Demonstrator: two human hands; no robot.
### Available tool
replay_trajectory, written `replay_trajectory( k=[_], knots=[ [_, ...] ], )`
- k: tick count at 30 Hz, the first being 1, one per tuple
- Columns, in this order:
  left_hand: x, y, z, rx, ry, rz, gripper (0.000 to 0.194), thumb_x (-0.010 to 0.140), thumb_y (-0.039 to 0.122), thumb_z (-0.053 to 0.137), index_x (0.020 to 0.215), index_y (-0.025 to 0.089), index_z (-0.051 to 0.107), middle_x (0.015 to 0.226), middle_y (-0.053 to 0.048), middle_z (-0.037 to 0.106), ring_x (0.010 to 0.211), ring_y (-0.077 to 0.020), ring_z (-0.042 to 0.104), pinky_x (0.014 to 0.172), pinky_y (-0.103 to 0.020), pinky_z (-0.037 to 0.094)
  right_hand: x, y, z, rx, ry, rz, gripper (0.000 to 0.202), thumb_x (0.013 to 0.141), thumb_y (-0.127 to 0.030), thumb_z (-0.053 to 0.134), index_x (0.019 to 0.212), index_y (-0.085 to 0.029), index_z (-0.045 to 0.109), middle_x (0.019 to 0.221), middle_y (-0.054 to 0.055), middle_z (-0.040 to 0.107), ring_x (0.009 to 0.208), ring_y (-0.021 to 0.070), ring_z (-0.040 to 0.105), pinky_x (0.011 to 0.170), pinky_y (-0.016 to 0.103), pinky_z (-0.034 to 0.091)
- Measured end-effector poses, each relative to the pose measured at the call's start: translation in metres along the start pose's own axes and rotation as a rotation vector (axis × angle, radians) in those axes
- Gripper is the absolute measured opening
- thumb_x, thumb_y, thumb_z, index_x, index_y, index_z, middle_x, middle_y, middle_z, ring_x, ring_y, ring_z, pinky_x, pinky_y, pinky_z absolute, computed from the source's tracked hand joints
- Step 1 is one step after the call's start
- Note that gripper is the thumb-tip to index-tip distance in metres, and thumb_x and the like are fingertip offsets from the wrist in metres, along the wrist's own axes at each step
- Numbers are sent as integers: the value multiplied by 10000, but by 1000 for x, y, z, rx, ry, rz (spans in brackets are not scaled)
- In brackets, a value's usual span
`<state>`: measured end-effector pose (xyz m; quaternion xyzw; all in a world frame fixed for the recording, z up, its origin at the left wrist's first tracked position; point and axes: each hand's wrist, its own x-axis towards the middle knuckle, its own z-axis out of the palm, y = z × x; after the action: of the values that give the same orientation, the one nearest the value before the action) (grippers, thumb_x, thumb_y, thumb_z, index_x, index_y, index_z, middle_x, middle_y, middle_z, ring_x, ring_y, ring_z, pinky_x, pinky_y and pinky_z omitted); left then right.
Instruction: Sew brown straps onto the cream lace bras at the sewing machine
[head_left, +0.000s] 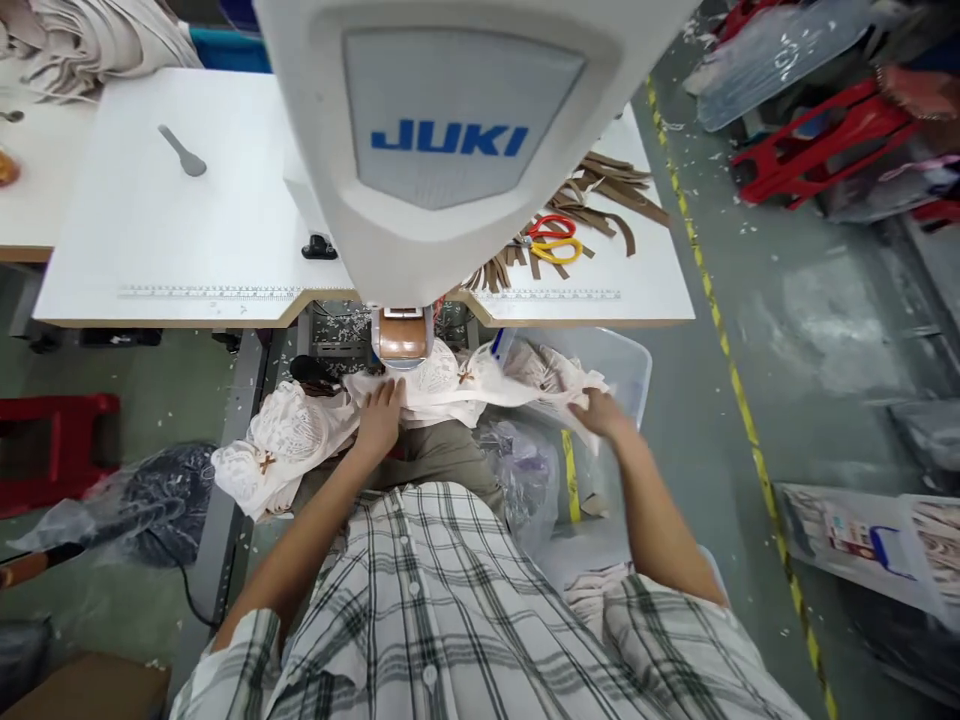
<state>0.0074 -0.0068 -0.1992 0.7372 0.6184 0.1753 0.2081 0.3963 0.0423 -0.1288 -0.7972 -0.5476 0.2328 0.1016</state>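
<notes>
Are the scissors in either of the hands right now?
No, the red and yellow scissors lie on the white table among brown strips, while the left hand and right hand are on white lace fabric.

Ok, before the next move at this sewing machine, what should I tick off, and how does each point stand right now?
1. Left hand flat on the lace fabric at the machine: ok.
2. Right hand has a grip on the fabric's right end: ok, fingers closed on it over the plastic bin.
3. Fabric lies flat between the hands: not ok, it is bunched, and more lace hangs off to the left.
4. Fingers away from the needle: cannot tell, the sewing machine head hides it.
5. Scissors within view on the table: ok, beside the brown strips.
</notes>
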Motion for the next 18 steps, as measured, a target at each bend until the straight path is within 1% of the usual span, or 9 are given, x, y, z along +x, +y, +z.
replay_trajectory(
  k=[2, 4, 5, 7, 10, 12, 14, 16, 18],
  knots=[
    [-15, 0, 13, 0, -17, -34, 569, 835, 42, 429, 1396, 96, 501, 1395, -223, 568, 1313, -314, 527, 1077, -503, 420, 2, -18, 36, -8, -45, -124, 489, 809, -420, 675, 1152, -78, 607, 1168, 229, 643, 1148, 320, 579, 985, 463, 447],
    [-30, -8, 6, 16, -23, -87, 542, 858, 95, 460, 1397, 144, 500, 1409, -175, 564, 1292, -270, 540, 1061, -427, 443, 3, -49, 72, 30, -77, -314, 634, 830, -440, 660, 1349, -114, 499, 1398, 203, 528, 1331, 295, 459, 1111, 436, 364],
    [-39, -15, -4, 33, -16, -129, 509, 880, 140, 477, 1387, 176, 509, 1407, -144, 567, 1285, -247, 540, 1057, -390, 444, 2, -66, 89, 49, -92, -429, 699, 837, -468, 654, 1412, -133, 438, 1466, 185, 469, 1379, 284, 407, 1144, 427, 333],
    [-62, -36, -38, 94, 29, -271, 424, 927, 248, 477, 1345, 202, 531, 1359, -116, 589, 1250, -221, 548, 1040, -345, 443, -6, -100, 121, 53, -136, -626, 790, 838, -523, 648, 1461, -128, 366, 1496, 196, 424, 1391, 303, 383, 1147, 451, 330],
    [-110, -71, -98, 248, 164, -620, 411, 988, 329, 325, 1240, 98, 553, 1206, -201, 613, 1136, -269, 576, 967, -394, 450, -30, -129, 156, -20, -200, -718, 801, 861, -528, 621, 1447, -50, 357, 1424, 286, 449, 1314, 384, 442, 1073, 538, 378],
    [-145, -91, -127, 337, 204, -842, 455, 984, 340, 279, 1126, 39, 589, 1050, -243, 635, 1008, -318, 600, 849, -420, 458, -45, -132, 167, -67, -187, -696, 772, 879, -525, 599, 1438, -45, 371, 1412, 305, 443, 1294, 410, 449, 1053, 570, 379],
    [-173, -104, -142, 359, 156, -960, 410, 947, 383, 376, 901, 77, 644, 812, -188, 647, 807, -300, 612, 697, -356, 435, -54, -129, 167, -54, -153, -676, 772, 867, -551, 605, 1427, -67, 387, 1410, 289, 442, 1297, 407, 440, 1057, 575, 375],
    [-188, -106, -146, 358, 91, -994, 365, 920, 373, 435, 725, 133, 628, 669, -134, 620, 676, -257, 589, 601, -301, 364, -61, -133, 160, 15, -112, -662, 779, 845, -587, 615, 1398, -78, 408, 1396, 276, 446, 1311, 403, 417, 1064, 587, 367],
    [-190, -92, -148, 373, 63, -983, 385, 936, 334, 401, 665, 151, 605, 661, -126, 624, 653, -228, 579, 574, -281, 301, -72, -150, 148, 109, -62, -680, 771, 836, -611, 615, 1378, -97, 423, 1404, 264, 435, 1348, 403, 371, 1086, 614, 327]
  ],
)
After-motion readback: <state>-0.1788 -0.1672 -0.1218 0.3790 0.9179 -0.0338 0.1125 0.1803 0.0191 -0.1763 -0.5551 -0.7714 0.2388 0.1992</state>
